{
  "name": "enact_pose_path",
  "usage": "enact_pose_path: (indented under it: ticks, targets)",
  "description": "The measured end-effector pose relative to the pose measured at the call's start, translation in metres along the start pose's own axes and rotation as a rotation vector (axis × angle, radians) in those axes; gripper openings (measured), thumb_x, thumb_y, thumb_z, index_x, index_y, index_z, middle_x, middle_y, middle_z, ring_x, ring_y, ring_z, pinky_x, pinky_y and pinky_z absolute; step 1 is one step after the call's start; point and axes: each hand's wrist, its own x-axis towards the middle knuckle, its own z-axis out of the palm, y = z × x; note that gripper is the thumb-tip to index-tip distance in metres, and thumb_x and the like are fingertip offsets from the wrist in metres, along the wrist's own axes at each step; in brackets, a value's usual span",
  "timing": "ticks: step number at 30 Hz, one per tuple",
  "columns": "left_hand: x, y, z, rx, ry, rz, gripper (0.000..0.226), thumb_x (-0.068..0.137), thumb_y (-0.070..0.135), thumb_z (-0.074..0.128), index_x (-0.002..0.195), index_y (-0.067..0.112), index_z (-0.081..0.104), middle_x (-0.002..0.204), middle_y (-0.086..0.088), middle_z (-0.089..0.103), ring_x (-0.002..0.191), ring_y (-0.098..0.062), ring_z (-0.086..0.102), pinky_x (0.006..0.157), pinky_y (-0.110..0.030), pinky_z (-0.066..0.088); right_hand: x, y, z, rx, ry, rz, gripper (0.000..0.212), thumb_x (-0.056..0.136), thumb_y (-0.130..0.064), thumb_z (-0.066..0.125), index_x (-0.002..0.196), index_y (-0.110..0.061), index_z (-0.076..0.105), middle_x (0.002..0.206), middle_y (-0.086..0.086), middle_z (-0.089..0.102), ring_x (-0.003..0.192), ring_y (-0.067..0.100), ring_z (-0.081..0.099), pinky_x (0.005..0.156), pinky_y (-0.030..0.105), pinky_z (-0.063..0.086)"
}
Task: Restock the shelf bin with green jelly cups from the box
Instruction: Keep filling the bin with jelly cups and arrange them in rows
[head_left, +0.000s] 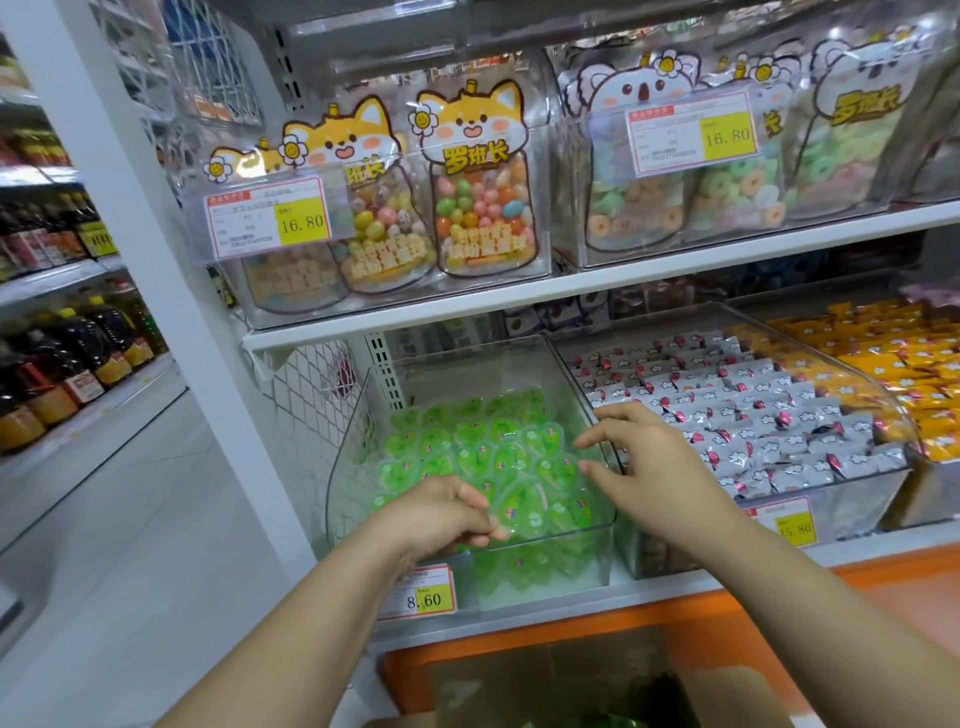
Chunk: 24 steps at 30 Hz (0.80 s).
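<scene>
Both hands reach into the clear plastic shelf bin (605, 514) on the lower shelf (727, 564). The bin holds a loose heap of green jelly cups (498, 452), heart-shaped, piled from the back wall to the front lip.

Left hand (441, 512): palm down over the near left part of the heap, fingers curled and bunched at the front edge, touching the cups there. Cannot tell whether a cup is pinched in them.

Right hand (644, 452): over the bin's right wall, fingers spread wide, tips pointing left above the cups, nothing held.

Price tag (423, 597) on the bin front reads 8.60.

Neighbouring bin on the right holds white wrapped candies (753, 410) with red marks; further right, yellow packets (898, 364).

Upper shelf: clear bins with dog-shaped bags of jelly beans (483, 192) and koala-shaped bags of ring gummies (675, 176), both tagged 16.80.

Bottles of dark liquid (67, 364) stand on the aisle shelves at far left.

Box (545, 686): at the bottom edge below the orange ledge (779, 582), blurred; contents are not readable.
</scene>
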Motion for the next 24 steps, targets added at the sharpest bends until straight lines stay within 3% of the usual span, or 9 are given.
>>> enact_pose_path:
  ticks: [4,7,11,15,17,21,24]
  targets:
    - [0.002,-0.004,-0.002,0.01,0.014,0.02,0.022,0.082,0.0,0.066,0.081,0.013,0.048,0.074,-0.004,0.07,0.05,-0.002,0.056,0.05,-0.019,0.035,0.001,-0.001,-0.002,0.001,-0.005,-0.007,0.017,0.085,-0.024,0.065,0.102,-0.023,0.068,0.129,-0.004,0.048,0.12,0.012,0.046,0.097,0.025,0.037]
    - [0.003,-0.007,-0.005,-0.017,0.013,0.026,0.025,0.081,-0.003,0.065,0.077,0.013,0.047,0.064,-0.002,0.07,0.049,-0.004,0.055,0.053,-0.022,0.034,0.001,-0.001,-0.001,-0.004,-0.008,-0.009,0.018,0.085,-0.024,0.065,0.102,-0.024,0.067,0.13,-0.004,0.047,0.121,0.011,0.046,0.097,0.025,0.036]
    - [0.004,-0.005,-0.004,0.007,-0.015,-0.003,0.024,0.082,-0.005,0.064,0.078,0.013,0.048,0.059,0.001,0.068,0.053,-0.004,0.059,0.053,-0.016,0.042,0.0,-0.001,-0.001,-0.004,-0.009,-0.007,0.018,0.084,-0.025,0.065,0.102,-0.024,0.068,0.13,-0.004,0.047,0.12,0.012,0.047,0.097,0.026,0.037]
    - [0.005,-0.002,-0.001,0.082,-0.017,-0.016,0.023,0.084,-0.005,0.063,0.078,0.012,0.049,0.052,0.005,0.065,0.051,-0.001,0.059,0.05,-0.013,0.044,0.0,0.0,-0.001,-0.006,-0.012,-0.004,0.017,0.085,-0.025,0.065,0.102,-0.025,0.067,0.13,-0.004,0.047,0.119,0.012,0.047,0.097,0.026,0.038]
    - [0.006,-0.003,-0.001,0.143,0.004,-0.022,0.022,0.083,-0.001,0.066,0.077,0.014,0.05,0.06,0.001,0.063,0.056,-0.006,0.057,0.055,-0.017,0.043,0.001,-0.001,0.0,-0.006,-0.011,-0.008,0.017,0.085,-0.026,0.065,0.102,-0.025,0.067,0.13,-0.004,0.047,0.119,0.012,0.047,0.097,0.026,0.038]
    - [0.008,-0.002,0.003,0.32,0.053,-0.011,0.023,0.081,0.011,0.071,0.074,0.02,0.05,0.068,0.004,0.054,0.062,-0.006,0.046,0.05,-0.016,0.034,0.001,0.0,-0.001,-0.005,-0.009,-0.008,0.017,0.084,-0.025,0.066,0.102,-0.025,0.068,0.13,-0.004,0.047,0.118,0.012,0.048,0.097,0.027,0.038]
    - [0.008,-0.004,0.006,0.379,0.015,-0.004,0.022,0.08,0.011,0.071,0.074,0.019,0.051,0.066,0.004,0.059,0.073,-0.013,0.06,0.057,-0.018,0.037,0.001,0.0,-0.001,-0.005,-0.011,-0.007,0.017,0.084,-0.026,0.066,0.101,-0.026,0.067,0.131,-0.005,0.046,0.118,0.012,0.048,0.097,0.027,0.039]
